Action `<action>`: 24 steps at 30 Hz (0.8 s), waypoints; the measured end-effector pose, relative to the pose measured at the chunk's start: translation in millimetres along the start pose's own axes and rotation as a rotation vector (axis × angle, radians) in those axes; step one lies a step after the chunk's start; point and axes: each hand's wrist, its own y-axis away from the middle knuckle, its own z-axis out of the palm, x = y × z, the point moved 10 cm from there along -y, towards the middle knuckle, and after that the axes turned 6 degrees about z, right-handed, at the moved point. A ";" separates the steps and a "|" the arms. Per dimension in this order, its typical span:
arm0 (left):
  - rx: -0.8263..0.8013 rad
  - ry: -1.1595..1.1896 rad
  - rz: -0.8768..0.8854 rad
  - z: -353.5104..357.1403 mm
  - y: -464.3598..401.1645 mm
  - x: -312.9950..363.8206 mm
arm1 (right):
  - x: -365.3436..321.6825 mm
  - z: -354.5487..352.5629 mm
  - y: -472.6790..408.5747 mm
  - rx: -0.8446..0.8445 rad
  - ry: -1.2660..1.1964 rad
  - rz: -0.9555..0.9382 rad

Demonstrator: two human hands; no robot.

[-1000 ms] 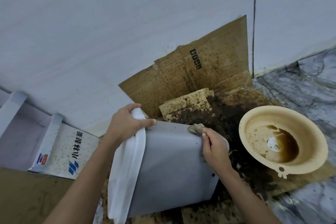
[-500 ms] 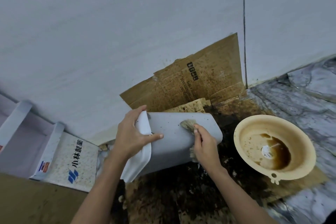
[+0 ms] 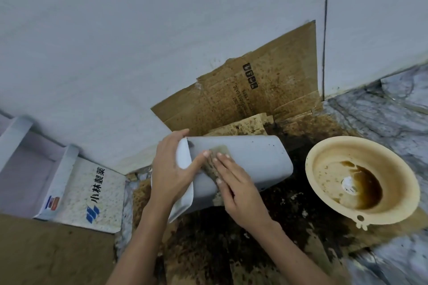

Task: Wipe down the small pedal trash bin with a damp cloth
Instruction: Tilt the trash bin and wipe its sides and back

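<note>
The small grey trash bin (image 3: 254, 159) lies tipped on its side over a dirty floor, its base pointing right. My left hand (image 3: 171, 169) grips its open rim, where a white liner or lid (image 3: 183, 196) folds over the edge. My right hand (image 3: 236, 190) presses a stained brownish cloth (image 3: 215, 164) flat against the bin's side, fingers spread over it. Most of the cloth is hidden under my fingers.
A cream plastic basin (image 3: 324, 164) holding brown water stands to the right. Stained cardboard (image 3: 243, 97) leans on the grey wall behind the bin. A white printed box (image 3: 92, 196) lies at the left. Dark dirt (image 3: 231, 238) covers the floor under my arms.
The bin has been tipped further over, so its side faces up. My right hand slid the cloth leftward along it, close to my left hand.
</note>
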 end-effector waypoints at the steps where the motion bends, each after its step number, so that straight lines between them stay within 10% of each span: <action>1: 0.006 -0.001 0.008 -0.7 0.3 0.6 | 13.2 -3.9 0.1 0.008 0.034 0.034; 7: 0.034 -0.036 0.035 -0.5 2.9 4.1 | 56.9 -8.7 -53.7 -0.044 0.132 0.358; 15: 0.024 -0.029 -0.017 -9.4 4.8 -14.3 | -5.1 16.5 0.8 -0.105 0.061 -0.004; 24: 0.043 -0.032 -0.029 -11.2 16.2 -11.1 | 98.3 -25.0 -64.0 -0.033 0.176 0.420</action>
